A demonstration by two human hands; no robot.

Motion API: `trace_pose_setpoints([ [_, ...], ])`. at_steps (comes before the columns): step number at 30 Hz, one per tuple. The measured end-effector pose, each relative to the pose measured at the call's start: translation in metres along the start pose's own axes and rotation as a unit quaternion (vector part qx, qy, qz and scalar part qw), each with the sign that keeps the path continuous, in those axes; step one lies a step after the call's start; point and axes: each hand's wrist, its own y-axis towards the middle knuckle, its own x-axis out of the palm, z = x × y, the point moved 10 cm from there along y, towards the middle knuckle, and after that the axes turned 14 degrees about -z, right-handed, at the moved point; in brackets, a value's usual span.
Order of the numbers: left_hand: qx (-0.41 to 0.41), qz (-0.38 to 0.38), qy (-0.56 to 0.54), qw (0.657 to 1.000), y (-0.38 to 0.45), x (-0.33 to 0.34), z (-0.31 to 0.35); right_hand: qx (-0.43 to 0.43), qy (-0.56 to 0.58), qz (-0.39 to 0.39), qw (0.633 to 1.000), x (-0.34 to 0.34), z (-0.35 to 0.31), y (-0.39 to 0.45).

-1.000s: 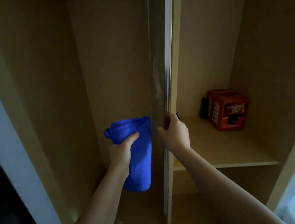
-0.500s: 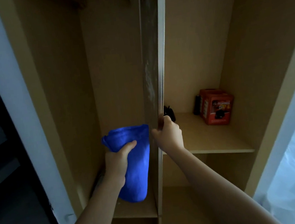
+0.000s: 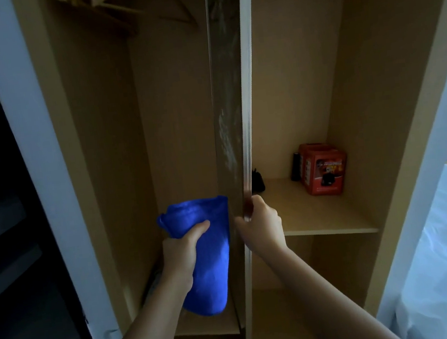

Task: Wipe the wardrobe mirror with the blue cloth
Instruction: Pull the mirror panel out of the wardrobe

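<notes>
Left hand (image 3: 180,255) grips the blue cloth (image 3: 208,258) by its bunched top — the cloth hangs just left of the mirrored door (image 3: 229,98), which stands edge-on at centre. Right hand (image 3: 261,222) clasps that door's near edge; red box (image 3: 322,168) on the far-right shelf (image 3: 324,219).
</notes>
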Motion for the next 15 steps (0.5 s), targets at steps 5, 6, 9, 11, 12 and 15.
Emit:
trace_pose_setpoints([
  [5,0.007,-0.008,-0.012,1.0,0.001,0.003,0.007,0.002,0.01,-0.008,1.0,-0.001,-0.002,0.0],
  [6,0.01,-0.009,-0.016,1.0,0.002,0.004,0.008,0.002,0.015,-0.01,1.0,-0.002,-0.001,0.0],
  [9,0.013,-0.022,-0.024,0.999,0.005,0.009,0.011,-0.006,0.034,-0.011,0.999,-0.009,0.005,-0.001],
  [11,0.005,-0.031,-0.017,0.999,0.01,0.011,0.011,-0.019,0.048,-0.012,0.999,-0.014,0.009,-0.002],
  [12,-0.001,-0.034,-0.013,0.999,0.013,0.012,0.01,-0.024,0.052,-0.013,0.998,-0.017,0.012,-0.003],
  [15,-0.01,-0.041,-0.001,0.999,0.021,0.015,0.009,-0.046,0.049,-0.018,0.998,-0.029,0.021,-0.003],
])
